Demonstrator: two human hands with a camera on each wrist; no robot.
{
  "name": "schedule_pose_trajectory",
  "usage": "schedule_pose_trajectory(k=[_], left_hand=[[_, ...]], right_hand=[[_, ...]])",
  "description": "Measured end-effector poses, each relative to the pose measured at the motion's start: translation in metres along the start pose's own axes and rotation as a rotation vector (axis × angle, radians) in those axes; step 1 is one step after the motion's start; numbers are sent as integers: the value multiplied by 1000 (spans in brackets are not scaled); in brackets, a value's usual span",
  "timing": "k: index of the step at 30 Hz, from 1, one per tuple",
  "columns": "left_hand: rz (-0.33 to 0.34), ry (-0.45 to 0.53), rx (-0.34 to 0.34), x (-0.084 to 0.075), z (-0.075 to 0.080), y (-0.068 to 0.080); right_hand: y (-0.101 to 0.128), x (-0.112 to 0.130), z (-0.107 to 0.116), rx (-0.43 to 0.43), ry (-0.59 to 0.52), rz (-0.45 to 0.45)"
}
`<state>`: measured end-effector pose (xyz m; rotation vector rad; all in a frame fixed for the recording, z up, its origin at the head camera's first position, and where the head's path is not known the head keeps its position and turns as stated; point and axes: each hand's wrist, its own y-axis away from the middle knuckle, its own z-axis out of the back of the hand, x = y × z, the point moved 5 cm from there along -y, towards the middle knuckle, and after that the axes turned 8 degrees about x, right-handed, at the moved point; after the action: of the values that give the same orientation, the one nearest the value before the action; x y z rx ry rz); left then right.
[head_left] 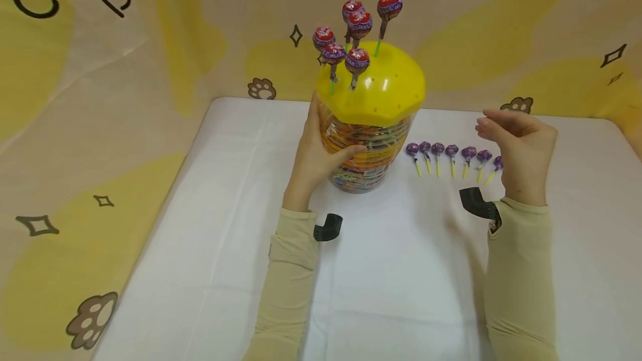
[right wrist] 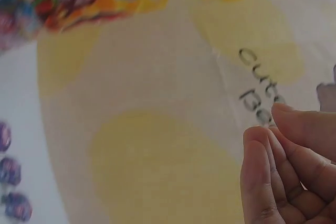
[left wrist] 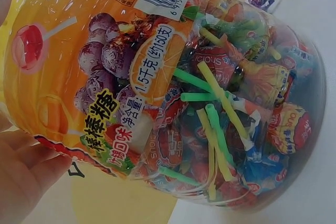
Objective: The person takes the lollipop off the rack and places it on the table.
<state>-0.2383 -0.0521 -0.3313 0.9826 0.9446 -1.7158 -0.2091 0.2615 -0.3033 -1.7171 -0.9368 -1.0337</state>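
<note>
A clear candy jar (head_left: 383,146) filled with wrapped lollipops stands near the back of the table. Its yellow lid (head_left: 396,85) has small holes, and several red-and-purple lollipops (head_left: 358,61) stick up from it on green sticks. My left hand (head_left: 317,157) grips the jar's left side, thumb across the front. In the left wrist view the jar's orange label (left wrist: 68,87) and loose candies show through the plastic. Raised over the right end of a row of purple lollipops (head_left: 452,150), my right hand (head_left: 525,152) has loosely bent fingers with nothing between them.
The row of lollipops lies right of the jar, yellow sticks pointing toward me. A white cloth (head_left: 401,283) covers the table. Behind it and along the left hangs a beige-and-yellow printed backdrop (head_left: 481,43). Black mounts (head_left: 328,228) sit at both wrists.
</note>
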Motion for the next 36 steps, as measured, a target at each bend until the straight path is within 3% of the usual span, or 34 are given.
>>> schedule_pose_trajectory(k=[6, 13, 25, 36], left_hand=[[-2, -9, -6, 0, -1, 0], [2, -2, -8, 0, 0, 0], [15, -1, -9, -1, 0, 0], [31, 0, -5, 2, -1, 0]], right_hand=[[-3, 20, -37, 58, -48, 72], [-11, 42, -82, 141, -57, 91], [-21, 62, -137, 280, 76, 133], [-28, 58, -168, 314, 270, 128]])
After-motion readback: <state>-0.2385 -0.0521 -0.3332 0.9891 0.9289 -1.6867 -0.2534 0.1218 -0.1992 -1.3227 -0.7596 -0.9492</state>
